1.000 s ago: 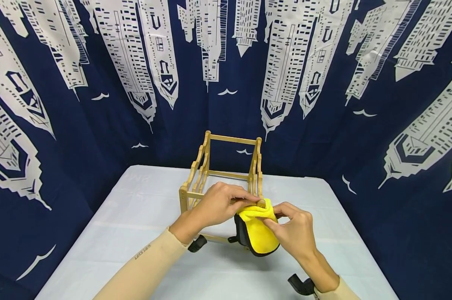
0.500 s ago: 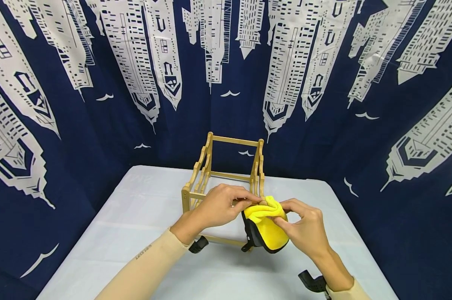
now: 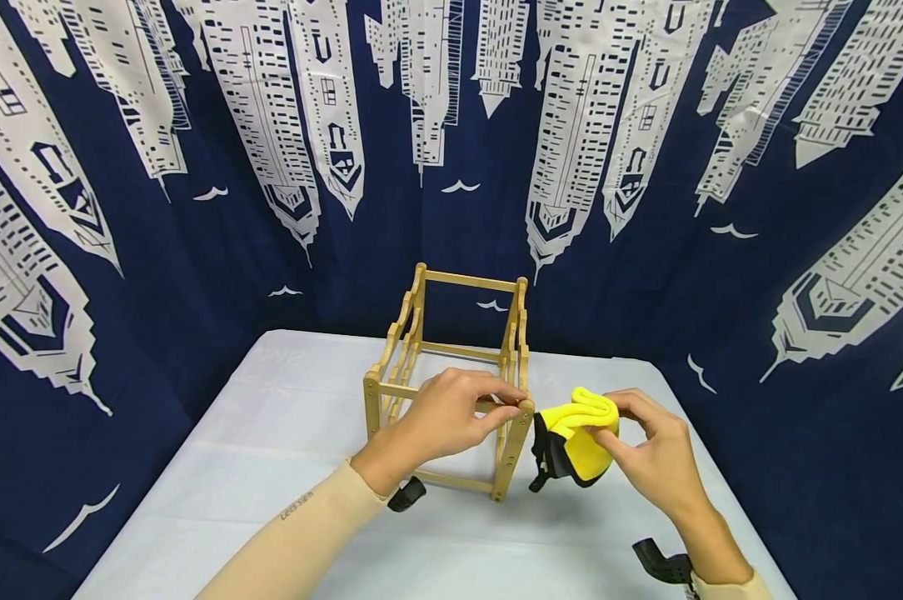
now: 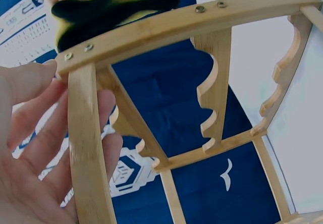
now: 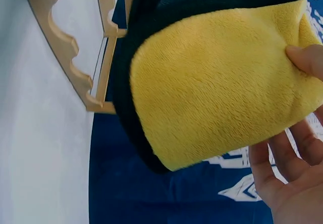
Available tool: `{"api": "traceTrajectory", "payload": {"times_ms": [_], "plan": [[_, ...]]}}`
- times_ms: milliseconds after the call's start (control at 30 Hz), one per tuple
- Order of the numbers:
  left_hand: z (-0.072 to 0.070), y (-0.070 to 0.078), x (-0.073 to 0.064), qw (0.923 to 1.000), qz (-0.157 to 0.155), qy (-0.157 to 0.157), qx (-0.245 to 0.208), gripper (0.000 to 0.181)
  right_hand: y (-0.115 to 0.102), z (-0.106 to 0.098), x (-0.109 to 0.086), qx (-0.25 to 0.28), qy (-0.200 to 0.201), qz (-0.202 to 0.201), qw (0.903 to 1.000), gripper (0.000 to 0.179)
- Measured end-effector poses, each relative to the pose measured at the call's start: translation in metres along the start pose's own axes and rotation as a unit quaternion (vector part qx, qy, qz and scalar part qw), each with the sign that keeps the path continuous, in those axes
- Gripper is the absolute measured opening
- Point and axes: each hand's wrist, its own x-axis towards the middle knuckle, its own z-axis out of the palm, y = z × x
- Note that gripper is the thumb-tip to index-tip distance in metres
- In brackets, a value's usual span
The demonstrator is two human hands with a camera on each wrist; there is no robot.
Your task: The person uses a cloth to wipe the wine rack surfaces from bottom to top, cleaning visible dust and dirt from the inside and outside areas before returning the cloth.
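A wooden rack with scalloped rails stands on the table. My left hand holds its near right top corner. In the left wrist view, that thumb lies at the corner while the fingers curl round the top bar. To the right of the rack, my right hand pinches a folded yellow cloth with a black border and a dark grey other side. The cloth hangs apart from the post in the head view. Its plush yellow face fills much of the right wrist view, with the thumb pressed on its edge.
The rack stands on a white-covered table. Behind and beside it hangs a navy curtain printed with white buildings and birds. A black wrist mount sits under the right wrist, another under the left.
My right hand has moved right with the cloth, off the rack's near right corner post, which now shows. The left hand stays at that corner.
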Motion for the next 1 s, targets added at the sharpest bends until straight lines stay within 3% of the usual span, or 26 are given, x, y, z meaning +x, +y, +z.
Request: {"api": "traceTrajectory", "payload": {"times_ms": [200,467,633,1000], "plan": [[0.012,0.011,0.006,0.9978,-0.012,0.042,0.050,0.019,0.008,-0.003,-0.001,0.027,0.025,0.033,0.9988,0.045],[0.031,0.025,0.012,0.9835,-0.057,0.107,0.134,0.029,0.011,0.001,-0.007,0.028,0.047,0.092,0.9943,0.037],[0.035,0.026,0.012,0.9845,-0.053,0.126,0.109,0.022,0.014,0.004,-0.010,0.033,0.054,0.113,0.9917,0.034],[0.027,0.018,0.000,0.9913,-0.027,0.127,0.026,0.023,0.019,0.002,-0.017,0.029,0.051,0.130,0.9897,0.036]]}}
